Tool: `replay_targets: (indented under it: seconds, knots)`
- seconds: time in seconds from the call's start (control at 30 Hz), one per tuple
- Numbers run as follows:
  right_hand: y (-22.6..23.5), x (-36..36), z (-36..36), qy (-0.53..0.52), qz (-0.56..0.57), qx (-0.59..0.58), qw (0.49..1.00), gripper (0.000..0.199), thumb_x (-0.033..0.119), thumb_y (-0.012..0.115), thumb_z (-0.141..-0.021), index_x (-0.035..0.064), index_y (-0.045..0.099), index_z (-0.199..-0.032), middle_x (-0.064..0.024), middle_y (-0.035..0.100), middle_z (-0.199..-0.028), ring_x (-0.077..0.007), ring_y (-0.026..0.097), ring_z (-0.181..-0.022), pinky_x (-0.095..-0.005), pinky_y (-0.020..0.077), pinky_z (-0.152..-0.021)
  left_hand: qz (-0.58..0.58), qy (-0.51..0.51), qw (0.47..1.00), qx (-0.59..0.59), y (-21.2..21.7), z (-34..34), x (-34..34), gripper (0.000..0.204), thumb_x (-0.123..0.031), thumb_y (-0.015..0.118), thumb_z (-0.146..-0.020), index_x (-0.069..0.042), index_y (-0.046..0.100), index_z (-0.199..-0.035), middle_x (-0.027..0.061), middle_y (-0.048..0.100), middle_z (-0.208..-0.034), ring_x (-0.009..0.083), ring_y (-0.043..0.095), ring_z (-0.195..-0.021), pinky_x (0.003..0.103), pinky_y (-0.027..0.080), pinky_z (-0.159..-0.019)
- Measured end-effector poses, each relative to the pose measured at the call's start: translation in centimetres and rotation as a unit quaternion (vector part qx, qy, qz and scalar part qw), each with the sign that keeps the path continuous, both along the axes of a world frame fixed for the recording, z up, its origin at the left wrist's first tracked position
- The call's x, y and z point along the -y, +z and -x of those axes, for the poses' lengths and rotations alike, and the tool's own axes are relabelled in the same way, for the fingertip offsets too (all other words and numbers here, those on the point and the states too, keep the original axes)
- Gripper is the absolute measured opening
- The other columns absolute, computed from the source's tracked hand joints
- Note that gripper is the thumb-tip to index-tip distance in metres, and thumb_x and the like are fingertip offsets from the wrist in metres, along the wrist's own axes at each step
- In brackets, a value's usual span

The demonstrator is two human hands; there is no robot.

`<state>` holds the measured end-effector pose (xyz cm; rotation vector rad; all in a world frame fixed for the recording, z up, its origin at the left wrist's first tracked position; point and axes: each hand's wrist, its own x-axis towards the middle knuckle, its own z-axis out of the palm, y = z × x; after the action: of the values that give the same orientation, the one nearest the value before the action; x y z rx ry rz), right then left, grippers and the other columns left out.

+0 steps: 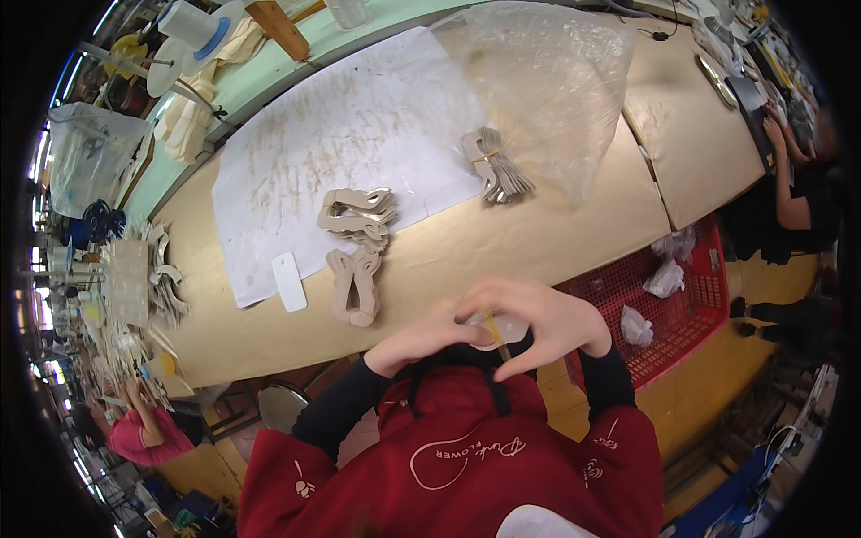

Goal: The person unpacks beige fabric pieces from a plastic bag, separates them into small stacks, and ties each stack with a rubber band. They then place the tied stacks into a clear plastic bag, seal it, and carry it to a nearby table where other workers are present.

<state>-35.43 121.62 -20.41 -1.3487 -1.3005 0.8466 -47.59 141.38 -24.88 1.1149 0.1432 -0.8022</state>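
Note:
Close to my body at the table's near edge, both hands are around a small pale stack of pieces (508, 328) with a yellow rubber band (492, 330) across it. My left hand (429, 335) pinches its left side by the band. My right hand (549, 317) arches over it, fingers bent round the far and right sides. The stack's underside is hidden. Ahead to the left lie loose grey-beige cut-out pieces in an upper pile (357, 215) and a lower pile (355, 289). Farther off, a fanned bundle of similar pieces (495, 167) is tied with a yellow band.
A stained white sheet (314, 117) and a clear plastic sheet (556, 81) cover part of the brown table (592, 233). Left lies a white plate (289, 282). A red crate (691, 309) with plastic bags stands right. People work at the far right (794, 179) and left (148, 430).

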Motion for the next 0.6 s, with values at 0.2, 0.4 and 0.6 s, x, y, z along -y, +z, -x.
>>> replay_targets:
  seconds: [0.2,0.4,0.6]
  knots:
    - [0.7,-1.1,2.0,0.025,-0.111,0.167,0.979,0.025,0.031,0.073,-0.085,0.0099,0.068,-0.097,-0.0024,0.067,-0.095,-0.0228,0.064,-0.093,-0.0356,0.0504,-0.08,-0.229,0.187,0.952,0.083,-2.7,-0.9,1.6,0.079,-0.032,0.077,-0.08,0.005,0.042,-0.14,0.0164,0.055,-0.132,0.0235,0.054,-0.122,0.037,0.042,-0.105]
    - [-0.1,4.0,0.8,-0.072,0.076,-0.049,0.993,0.013,0.009,0.069,-0.087,0.0049,0.071,-0.099,-0.0052,0.069,-0.084,-0.0154,0.065,-0.07,-0.0274,0.0502,-0.062,0.078,0.3,0.95,0.042,-1.7,-2.3,-0.4,0.08,-0.033,0.075,-0.078,0.001,0.042,-0.142,0.0118,0.056,-0.126,0.02,0.057,-0.113,0.032,0.041,-0.102]
    - [-1.9,3.9,2.1,-0.436,0.073,0.016,0.897,0.013,-0.003,0.073,-0.078,0.0006,0.07,-0.091,-0.0049,0.065,-0.086,-0.0106,0.054,-0.063,-0.0239,0.0447,-0.059,0.049,0.27,0.957,0.088,-1.4,-2.7,0.7,0.08,-0.034,0.071,-0.078,0.001,0.04,-0.143,0.0114,0.055,-0.126,0.0201,0.057,-0.114,0.032,0.042,-0.101]
